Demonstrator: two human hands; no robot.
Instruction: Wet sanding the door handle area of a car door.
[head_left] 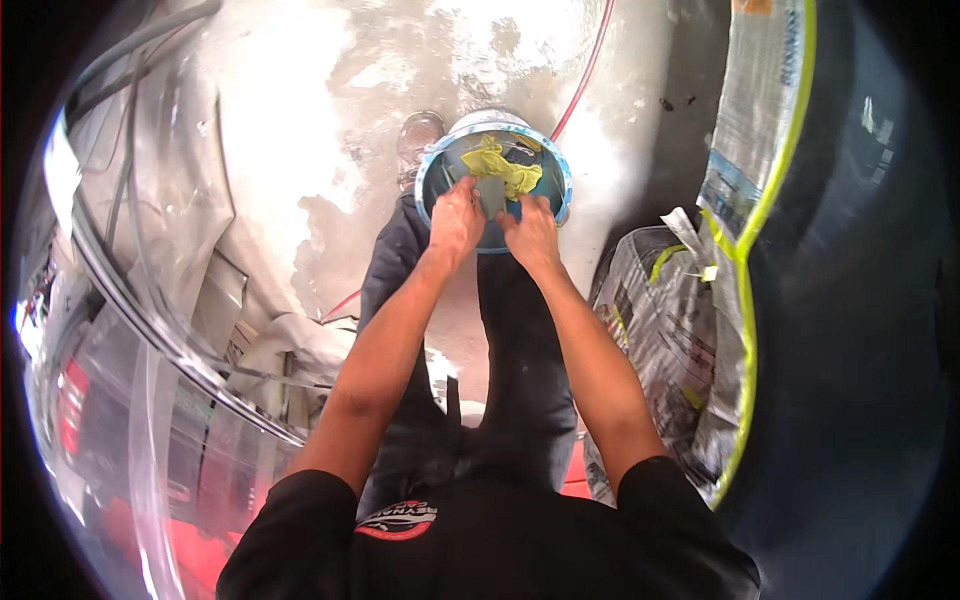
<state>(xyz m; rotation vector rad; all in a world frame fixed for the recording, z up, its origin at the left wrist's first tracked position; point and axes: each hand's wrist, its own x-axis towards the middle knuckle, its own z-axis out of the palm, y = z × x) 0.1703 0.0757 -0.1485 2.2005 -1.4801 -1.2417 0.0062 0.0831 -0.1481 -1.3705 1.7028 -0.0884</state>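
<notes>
Both my hands are over the mouth of a round bucket with a blue-and-white rim, standing on the floor in front of me. Fingers of my left hand close on the edge of a small grey flat piece, perhaps sandpaper. My right hand is closed just to the right of it, fingers bent down into the bucket; what it grips, if anything, is hidden. Beyond the fingers a crumpled yellow cloth lies in the bucket, with something dark beside it.
On the right, a wheel wrapped in printed paper adjoins a dark car panel edged with yellow-green tape. A red hose runs behind the bucket. At left stand clear plastic sheeting and a curved shiny edge.
</notes>
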